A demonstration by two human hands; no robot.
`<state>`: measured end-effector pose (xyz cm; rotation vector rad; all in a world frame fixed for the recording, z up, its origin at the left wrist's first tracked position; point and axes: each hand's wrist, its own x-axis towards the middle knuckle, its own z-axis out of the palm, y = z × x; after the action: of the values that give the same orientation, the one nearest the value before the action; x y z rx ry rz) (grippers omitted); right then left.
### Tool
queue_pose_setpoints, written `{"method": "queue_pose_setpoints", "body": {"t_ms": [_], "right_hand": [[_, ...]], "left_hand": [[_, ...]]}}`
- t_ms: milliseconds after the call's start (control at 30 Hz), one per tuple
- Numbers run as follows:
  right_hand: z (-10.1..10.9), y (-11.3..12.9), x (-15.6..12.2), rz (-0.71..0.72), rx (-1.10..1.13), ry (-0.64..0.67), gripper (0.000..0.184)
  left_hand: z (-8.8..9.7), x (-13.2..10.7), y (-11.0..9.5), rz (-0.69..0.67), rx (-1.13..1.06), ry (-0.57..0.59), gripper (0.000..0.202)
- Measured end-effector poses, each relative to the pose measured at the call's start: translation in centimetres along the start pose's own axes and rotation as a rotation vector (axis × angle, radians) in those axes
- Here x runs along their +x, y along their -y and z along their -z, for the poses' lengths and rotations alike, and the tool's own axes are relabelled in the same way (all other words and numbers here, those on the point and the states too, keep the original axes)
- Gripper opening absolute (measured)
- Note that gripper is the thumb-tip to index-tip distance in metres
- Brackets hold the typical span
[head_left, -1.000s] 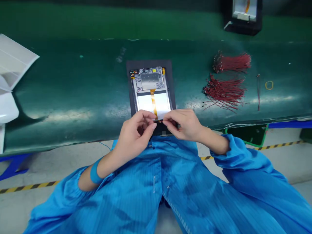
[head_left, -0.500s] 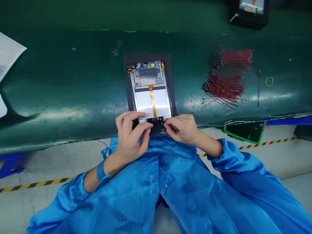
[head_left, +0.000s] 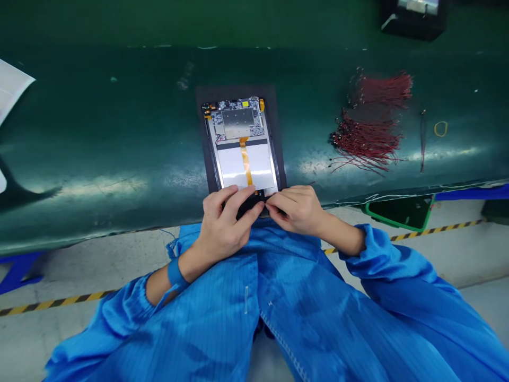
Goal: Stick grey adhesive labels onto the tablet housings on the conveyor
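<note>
One left hand (head_left: 227, 223) spread over tablet (head_left: 233, 162), right hand (head_left: 300, 209) alongside, pinch unclear; likely edgework, next needs steadiness.

Through the head view I'm seeing an opened device (head_left: 233, 144) lying insides-up on a dark mat (head_left: 277, 132). Its circuit board (head_left: 238, 123) is filling the far end; an orange ribbon (head_left: 245, 162) is crossing the pale panel (head_left: 261, 164).
</note>
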<state>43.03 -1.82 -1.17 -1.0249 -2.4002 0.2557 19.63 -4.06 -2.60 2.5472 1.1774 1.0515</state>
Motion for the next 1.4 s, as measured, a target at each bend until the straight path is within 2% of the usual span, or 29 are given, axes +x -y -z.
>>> {"method": "queue_pose_setpoints", "body": {"t_ms": [267, 467, 567, 633, 733, 867, 933, 1000, 1067, 1200, 1267, 1400], "right_hand": [[1.2, -0.9, -0.2, 0.086, -0.030, 0.105, 0.025], [1.8, -1.7, 0.5, 0.096, -0.057, 0.083, 0.016], [2.0, -2.1, 0.8, 0.085, -0.037, 0.070, 0.011], [2.2, -2.7, 1.0, 0.044, -0.023, 0.011, 0.007], [2.1, -3.6, 1.7, -0.067, -0.012, -0.122, 0.008], [1.5, -4.0, 3.4, -0.164, 0.041, -0.177, 0.008], [1.3, -3.7, 4.2, -0.167, 0.067, -0.166, 0.008], [1.2, -3.3, 4.5, -0.145, 0.089, -0.156, 0.008], [1.3, -3.1, 4.4, -0.117, 0.113, -0.144, 0.007], [1.6, -3.2, 3.2, -0.093, 0.138, -0.111, 0.006], [1.7, -3.2, 2.8, -0.101, 0.137, -0.104, 0.007], [1.9, -2.6, 2.9, -0.072, 0.145, -0.093, 0.008]], "left_hand": [[-0.2, 1.0, -0.4, -0.146, 0.177, -0.014, 0.027], [-0.4, 1.9, -1.4, -0.136, 0.203, 0.041, 0.016], [0.3, 1.5, -1.5, -0.107, 0.170, 0.091, 0.023], [1.1, 0.9, -1.0, -0.064, 0.137, 0.074, 0.035], [2.4, 0.5, 1.2, 0.042, 0.125, -0.046, 0.045], [3.7, 2.0, 4.9, 0.245, 0.115, -0.126, 0.025], [4.2, 3.1, 6.0, 0.305, 0.086, -0.137, 0.019], [4.6, 3.6, 6.2, 0.303, 0.076, -0.131, 0.017], [4.9, 3.3, 5.7, 0.248, 0.074, -0.110, 0.016], [5.2, 1.0, 4.8, 0.145, 0.060, -0.029, 0.016], [5.4, 0.0, 5.0, 0.162, 0.084, -0.015, 0.014], [6.7, -0.6, 6.0, 0.263, 0.114, -0.089, 0.014]]}}
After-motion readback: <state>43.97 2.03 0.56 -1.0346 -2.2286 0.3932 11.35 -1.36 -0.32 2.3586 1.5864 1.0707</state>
